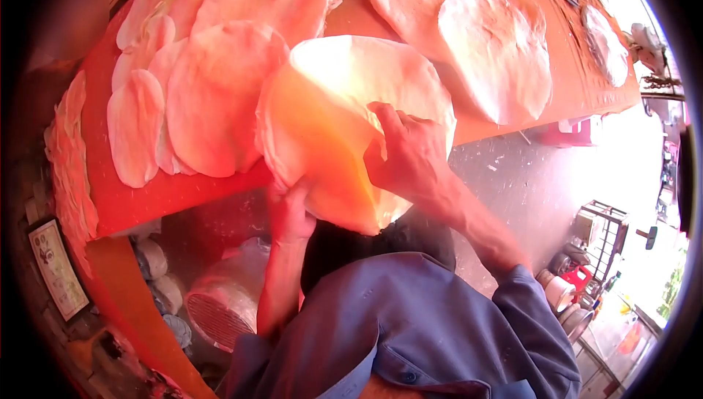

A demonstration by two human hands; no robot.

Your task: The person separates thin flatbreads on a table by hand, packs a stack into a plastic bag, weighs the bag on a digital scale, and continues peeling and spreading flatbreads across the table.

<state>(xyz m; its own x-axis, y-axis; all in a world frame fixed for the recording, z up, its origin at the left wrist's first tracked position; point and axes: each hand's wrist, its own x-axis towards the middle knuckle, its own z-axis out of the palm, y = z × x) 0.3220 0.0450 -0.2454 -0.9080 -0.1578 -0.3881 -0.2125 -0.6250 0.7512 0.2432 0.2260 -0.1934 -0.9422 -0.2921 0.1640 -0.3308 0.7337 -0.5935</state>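
In the head view, holding a sheet [329,106] at the table edge [176,205], near other sheets [223,98]. Pinching its lower-left rim with left hand [291,212]; touching its right side with right hand [406,153], impossible to tell if pinching.

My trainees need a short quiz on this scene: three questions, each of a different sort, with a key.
1. Multiple choice. Where is the person's right hand?
A) Down on the floor
B) At the face of the held sheet
C) Inside a basket

2. True or false: the held sheet is the only sheet in view.

3. Fill in the colour: the person wears a ____ garment.

Key:
1. B. The left hand is at the sheet's lower-left edge in the picture.
2. False. Other sheets lie on the table.
3. Blue.
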